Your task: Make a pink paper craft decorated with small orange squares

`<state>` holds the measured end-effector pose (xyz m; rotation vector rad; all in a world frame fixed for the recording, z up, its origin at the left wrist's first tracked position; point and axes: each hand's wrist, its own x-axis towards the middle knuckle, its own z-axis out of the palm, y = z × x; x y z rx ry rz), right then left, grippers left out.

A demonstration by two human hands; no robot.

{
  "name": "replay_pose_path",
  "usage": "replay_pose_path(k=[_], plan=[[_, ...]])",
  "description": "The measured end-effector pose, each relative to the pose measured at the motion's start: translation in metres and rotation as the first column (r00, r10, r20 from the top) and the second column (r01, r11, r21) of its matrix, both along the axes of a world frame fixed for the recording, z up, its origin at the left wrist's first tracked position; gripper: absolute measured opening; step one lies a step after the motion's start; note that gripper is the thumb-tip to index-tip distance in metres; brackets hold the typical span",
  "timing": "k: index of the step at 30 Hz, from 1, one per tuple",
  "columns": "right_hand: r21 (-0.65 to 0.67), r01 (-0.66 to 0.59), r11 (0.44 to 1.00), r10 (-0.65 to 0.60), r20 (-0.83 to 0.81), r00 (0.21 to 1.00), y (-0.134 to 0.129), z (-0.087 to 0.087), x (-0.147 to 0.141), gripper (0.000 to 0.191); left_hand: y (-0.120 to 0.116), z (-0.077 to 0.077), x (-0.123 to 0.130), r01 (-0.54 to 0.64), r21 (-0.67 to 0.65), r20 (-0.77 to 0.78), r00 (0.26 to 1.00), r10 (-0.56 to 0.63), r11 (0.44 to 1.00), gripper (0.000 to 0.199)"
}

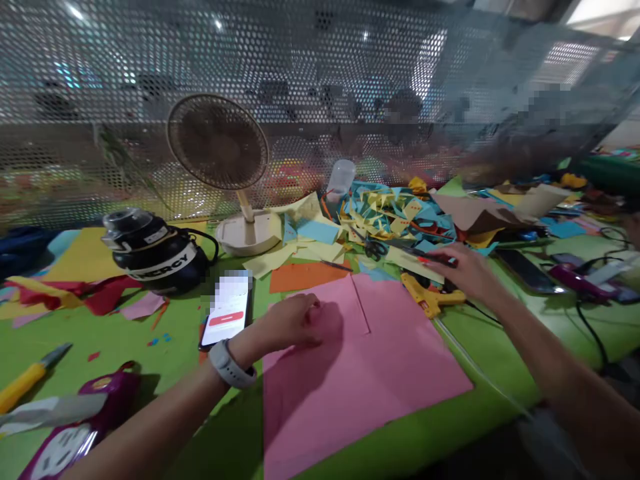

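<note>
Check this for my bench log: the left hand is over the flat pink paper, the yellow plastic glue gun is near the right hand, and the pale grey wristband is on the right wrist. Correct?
Only the wrist is wrong: the head view shows the pale grey wristband on the wrist of the left hand.

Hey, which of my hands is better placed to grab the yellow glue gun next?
Your right hand, I'd say: it's right beside the glue gun, though it seems to hold a slim dark item. Your left hand is farther off, over the pink sheet.
</note>
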<state>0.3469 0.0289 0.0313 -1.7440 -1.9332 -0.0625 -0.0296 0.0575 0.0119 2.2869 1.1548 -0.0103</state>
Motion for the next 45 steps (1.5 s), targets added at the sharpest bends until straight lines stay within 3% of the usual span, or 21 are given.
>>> replay_pose_path(k=[3,7,10,12,14,16,18,22,25,27,29,33,36,38,40,43,45], plan=[[-0.067,0.098,0.993,-0.093,0.069,0.993,0.023,-0.014,0.037,0.035,0.002,0.001,0.002,-0.017,-0.133,0.022,1.0,0.02,0.991,0.054],[-0.061,0.09,0.994,-0.084,0.095,0.992,0.032,-0.017,0.035,0.029,0.001,0.0,0.001,-0.034,-0.039,0.041,0.999,0.036,0.999,0.048],[-0.056,0.026,0.998,-0.021,0.091,0.996,0.032,-0.014,-0.006,0.03,0.001,0.0,0.001,-0.03,0.028,0.054,0.998,0.029,0.999,0.034],[-0.109,-0.107,0.988,0.114,0.06,0.992,0.029,-0.014,-0.045,0.028,0.001,0.0,0.003,-0.018,0.036,0.061,0.998,0.016,0.999,0.025],[-0.24,-0.366,0.899,0.368,-0.037,0.929,0.024,-0.017,-0.086,0.036,0.001,0.001,0.004,0.008,0.043,0.076,0.997,-0.011,0.999,0.018],[-0.33,-0.509,0.795,0.512,-0.085,0.855,0.019,-0.021,-0.119,0.053,-0.002,-0.001,0.004,0.028,0.063,0.094,0.995,-0.034,0.998,0.016],[-0.406,-0.529,0.745,0.55,-0.076,0.832,0.015,-0.024,-0.141,0.057,-0.005,-0.003,0.003,0.019,0.093,0.124,0.992,-0.03,0.995,0.019],[-0.468,-0.45,0.76,0.492,-0.038,0.87,0.012,-0.027,-0.158,0.033,-0.01,-0.008,-0.001,-0.065,0.149,0.241,0.97,0.028,0.987,0.035],[-0.463,-0.461,0.757,0.504,-0.035,0.863,0.019,-0.019,-0.151,0.02,-0.009,-0.01,-0.006,-0.204,0.152,0.368,0.92,0.136,0.967,0.038],[-0.43,-0.414,0.802,0.455,-0.009,0.89,0.029,-0.007,-0.133,0.019,-0.007,-0.01,-0.009,-0.299,0.135,0.424,0.879,0.218,0.945,0.037],[-0.369,-0.29,0.883,0.327,0.04,0.944,0.042,0.007,-0.105,0.021,-0.005,-0.011,-0.012,-0.352,0.123,0.432,0.861,0.27,0.928,0.039],[-0.274,0.006,0.962,0.035,0.147,0.989,0.064,0.025,-0.042,0.018,-0.007,-0.013,-0.007,-0.351,0.176,0.329,0.902,0.281,0.92,0.047],[-0.181,0.095,0.979,-0.059,0.199,0.978,0.07,0.022,-0.028,0.013,-0.014,-0.016,0.006,-0.32,0.285,0.225,0.939,0.261,0.904,0.059],[-0.167,0.024,0.986,0.012,0.214,0.977,0.071,0.014,-0.043,0.02,-0.019,-0.019,0.015,-0.276,0.345,0.165,0.959,0.231,0.897,0.07],[-0.229,-0.143,0.963,0.192,0.213,0.958,0.075,0.004,-0.071,0.021,-0.023,-0.022,0.022,-0.223,0.355,0.104,0.975,0.199,0.908,0.072],[-0.366,-0.418,0.832,0.502,0.174,0.847,0.087,-0.009,-0.119,0.033,-0.025,-0.024,0.025,-0.199,0.355,0.073,0.98,0.185,0.913,0.066],[-0.414,-0.52,0.747,0.622,0.158,0.767,0.097,-0.015,-0.141,0.038,-0.026,-0.025,0.024,-0.208,0.361,0.082,0.978,0.191,0.909,0.065]])
